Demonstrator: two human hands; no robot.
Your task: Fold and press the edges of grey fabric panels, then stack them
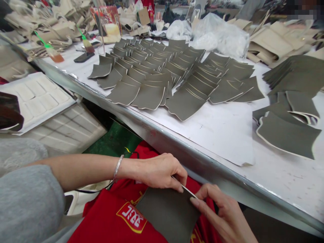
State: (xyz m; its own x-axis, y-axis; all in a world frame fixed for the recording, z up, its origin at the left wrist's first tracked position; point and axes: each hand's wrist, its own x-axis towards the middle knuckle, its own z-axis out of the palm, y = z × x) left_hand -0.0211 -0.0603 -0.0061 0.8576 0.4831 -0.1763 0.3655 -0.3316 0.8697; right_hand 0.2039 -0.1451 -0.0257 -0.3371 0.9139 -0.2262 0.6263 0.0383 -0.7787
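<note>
A dark grey-green leather panel (169, 212) with a pale edge lies across my lap, over a red apron (106, 216). My left hand (162, 170), with a silver bracelet at the wrist, pinches the panel's upper edge. At the same edge, further right, my right hand (220, 206) grips it between thumb and fingers. The panel's lower end runs out of the picture. Beyond my hands, many similar leather panels (187, 101) lie in overlapping rows on the white-covered table (217, 135).
The table's metal edge (157, 131) runs diagonally just past my hands. More panels (288, 128) are stacked at the right. Glue bottles (52, 52), clear plastic bags (220, 33) and beige pieces (275, 40) stand further back. A plastic crate (68, 125) is at the left.
</note>
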